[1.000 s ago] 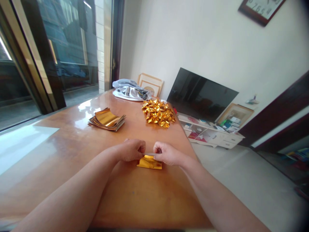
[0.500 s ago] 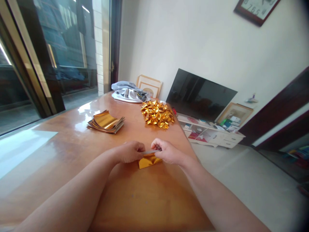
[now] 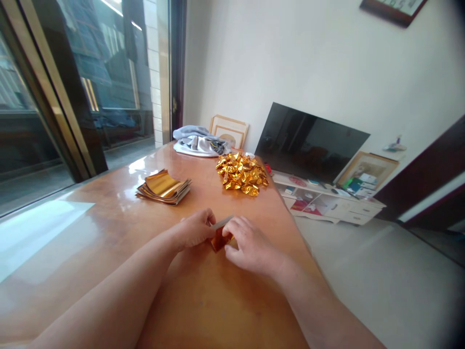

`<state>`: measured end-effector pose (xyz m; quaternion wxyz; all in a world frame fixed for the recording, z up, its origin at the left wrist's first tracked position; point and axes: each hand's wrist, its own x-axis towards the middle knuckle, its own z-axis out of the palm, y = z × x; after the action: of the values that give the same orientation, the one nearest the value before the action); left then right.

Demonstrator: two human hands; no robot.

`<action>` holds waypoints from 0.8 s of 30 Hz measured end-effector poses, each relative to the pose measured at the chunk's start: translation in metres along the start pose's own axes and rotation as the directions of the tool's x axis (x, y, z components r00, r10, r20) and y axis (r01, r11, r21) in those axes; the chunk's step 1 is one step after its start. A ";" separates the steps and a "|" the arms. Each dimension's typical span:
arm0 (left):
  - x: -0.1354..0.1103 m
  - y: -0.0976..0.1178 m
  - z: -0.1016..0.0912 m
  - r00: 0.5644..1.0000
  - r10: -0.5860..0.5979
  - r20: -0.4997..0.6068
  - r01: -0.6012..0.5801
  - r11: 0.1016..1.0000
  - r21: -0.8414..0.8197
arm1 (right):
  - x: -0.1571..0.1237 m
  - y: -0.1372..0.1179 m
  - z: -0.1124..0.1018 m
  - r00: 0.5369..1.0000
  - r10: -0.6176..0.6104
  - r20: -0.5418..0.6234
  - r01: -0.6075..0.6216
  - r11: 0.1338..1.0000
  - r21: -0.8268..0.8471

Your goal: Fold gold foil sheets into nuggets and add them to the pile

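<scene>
A folded piece of gold foil paper (image 3: 219, 236) lies on the wooden table (image 3: 203, 300) between my hands. My left hand (image 3: 194, 229) pinches its left edge with closed fingers. My right hand (image 3: 249, 245) covers its right side, fingers curled over the fold. Further back on the left lies a stack of flat gold foil sheets (image 3: 163, 186). A pile of crumpled, folded gold foil pieces (image 3: 241, 173) sits at the back right of the table.
A grey and white cloth bundle (image 3: 198, 141) lies at the table's far end. The table's right edge drops to the floor, where a dark TV screen (image 3: 312, 143) leans on a low white cabinet (image 3: 327, 203). Glass doors (image 3: 90, 82) stand at left.
My right hand has moved left over the foil piece and folded it narrower. The left hand has stayed on its left edge. The camera has shifted slightly.
</scene>
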<state>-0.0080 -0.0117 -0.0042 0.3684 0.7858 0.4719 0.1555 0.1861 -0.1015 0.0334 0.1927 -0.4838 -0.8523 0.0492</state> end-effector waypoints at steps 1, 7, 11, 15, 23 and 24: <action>-0.002 0.003 0.000 0.999 -0.031 -0.012 0.031 0.998 -0.055 | -0.002 -0.001 0.002 1.000 -0.009 0.026 0.008 1.000 0.006; -0.009 0.020 -0.004 0.986 -0.161 -0.052 0.126 0.903 -0.412 | -0.006 -0.001 0.013 0.998 -0.003 -0.069 -0.002 0.997 -0.075; -0.006 0.017 -0.002 0.977 -0.168 -0.131 0.086 0.874 -0.479 | -0.002 0.003 0.017 0.984 -0.043 -0.173 0.018 0.990 -0.141; -0.004 0.013 0.004 0.978 -0.176 -0.110 0.104 0.874 -0.475 | 0.000 0.003 0.024 0.977 -0.115 -0.182 0.079 0.977 -0.196; -0.009 0.016 0.002 0.989 -0.074 -0.125 0.092 0.986 0.141 | -0.004 0.006 0.035 0.987 -0.152 -0.048 0.140 0.969 -0.202; -0.010 0.016 0.000 0.992 -0.054 -0.117 0.076 0.978 0.194 | -0.004 0.006 0.036 0.988 -0.153 -0.034 0.143 0.970 -0.196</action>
<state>-0.0029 -0.0245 0.0089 0.2665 0.7928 0.5302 0.1392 0.1795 -0.0982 -0.0025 0.1686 -0.4363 -0.8819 -0.0598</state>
